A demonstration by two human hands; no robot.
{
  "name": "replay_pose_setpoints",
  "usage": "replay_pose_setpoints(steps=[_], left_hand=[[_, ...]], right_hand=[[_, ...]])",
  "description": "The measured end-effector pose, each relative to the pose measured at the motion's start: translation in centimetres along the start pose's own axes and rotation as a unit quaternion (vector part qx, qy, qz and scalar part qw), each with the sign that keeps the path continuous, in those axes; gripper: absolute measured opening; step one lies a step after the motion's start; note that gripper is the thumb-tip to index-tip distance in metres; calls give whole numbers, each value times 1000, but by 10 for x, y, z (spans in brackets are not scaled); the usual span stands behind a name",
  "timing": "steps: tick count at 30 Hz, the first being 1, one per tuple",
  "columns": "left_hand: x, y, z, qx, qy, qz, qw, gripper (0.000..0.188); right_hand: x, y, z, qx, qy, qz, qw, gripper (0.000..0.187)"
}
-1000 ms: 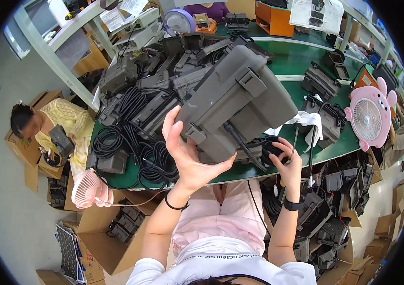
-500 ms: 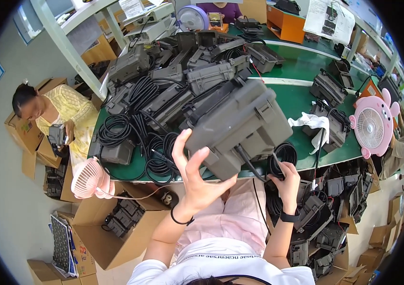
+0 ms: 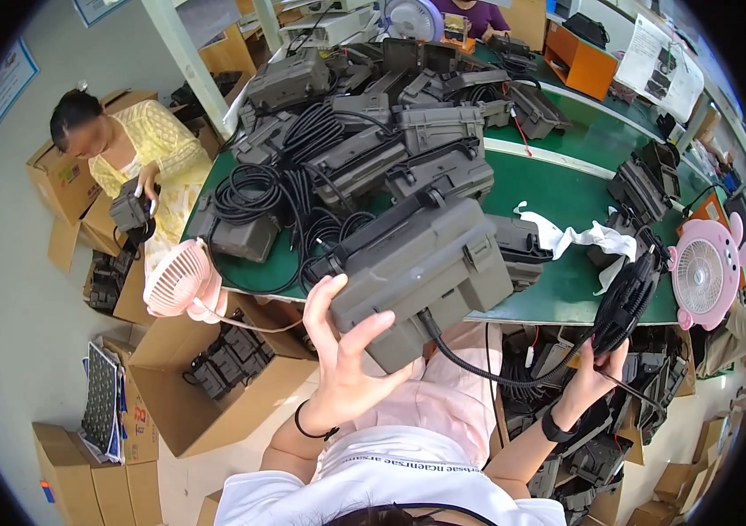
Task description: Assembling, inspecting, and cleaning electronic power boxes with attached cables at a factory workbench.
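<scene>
Spread wide, the left hand clasps the left end of a gray box, held tilted over the near edge of the green table. Closed fingers of the right hand grip a black cable coil; 1 ribbed cable links box and coil. Beyond lie piled boxes, a white cloth and, rightward, a pink fan.

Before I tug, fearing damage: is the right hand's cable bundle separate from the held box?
No, a cable runs from the held box to the bundle in the right hand.
</scene>
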State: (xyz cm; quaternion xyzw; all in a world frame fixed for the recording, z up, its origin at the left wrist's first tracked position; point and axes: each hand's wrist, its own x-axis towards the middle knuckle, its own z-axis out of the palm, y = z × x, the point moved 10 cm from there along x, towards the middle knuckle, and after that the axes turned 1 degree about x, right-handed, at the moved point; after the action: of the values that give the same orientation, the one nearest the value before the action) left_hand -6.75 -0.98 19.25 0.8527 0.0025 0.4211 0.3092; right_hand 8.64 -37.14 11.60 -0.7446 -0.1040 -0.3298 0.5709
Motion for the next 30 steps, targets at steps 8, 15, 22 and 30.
replay_pose_setpoints(steps=[8,15,22,30], left_hand=[[-42,2,-17,26,-68,14,997,98],[-89,-14,-46,-10,-113,-55,992,107],[-152,-49,-58,13,-106,-174,979,101],[-188,-83,-71,-29,-70,-295,952,96]], right_hand=[[-11,-124,94,92,-127,-238,959,25],[-109,-179,193,145,-533,-304,776,45],[-174,-170,225,170,-630,-277,705,45],[-161,-144,221,257,-580,-125,763,40]])
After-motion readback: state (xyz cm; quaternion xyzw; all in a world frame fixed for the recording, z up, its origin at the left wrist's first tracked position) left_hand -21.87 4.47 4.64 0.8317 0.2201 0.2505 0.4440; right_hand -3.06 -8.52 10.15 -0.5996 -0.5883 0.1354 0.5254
